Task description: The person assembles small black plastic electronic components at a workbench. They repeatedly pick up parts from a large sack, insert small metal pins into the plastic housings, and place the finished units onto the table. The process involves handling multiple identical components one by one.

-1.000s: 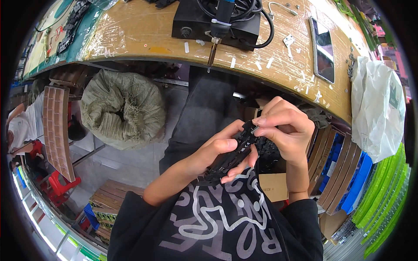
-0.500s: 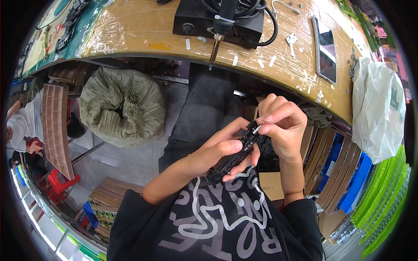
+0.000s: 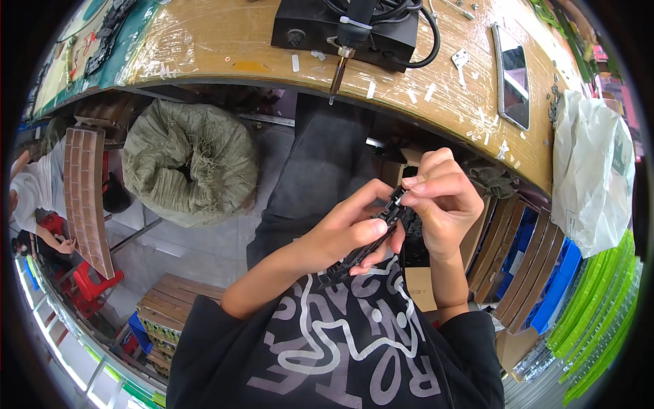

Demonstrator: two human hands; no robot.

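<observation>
My left hand (image 3: 340, 235) is closed around a long, narrow black plastic part (image 3: 390, 215), its thumb pressed along the top. The part slants in front of my chest, its upper end toward my right hand. At that end, the thumb and fingertips of my right hand (image 3: 444, 201) are pinched together. A small pale bit shows between these fingertips and the black part; its kind is too small to make out. My left fingers hide much of the black part's lower half.
Beyond my hands, a soldering iron (image 3: 338, 76) juts over the workbench edge (image 3: 225, 68), near a black box (image 3: 293, 31). A phone (image 3: 512, 82) and white bag (image 3: 591, 170) are at right. A woven sack (image 3: 191, 163) and a seated person (image 3: 42, 191) are at left.
My hands stay together on the black part, which has turned slightly in my left hand. My right fingertips have shifted a little at its upper end. The person at left moved an arm.
</observation>
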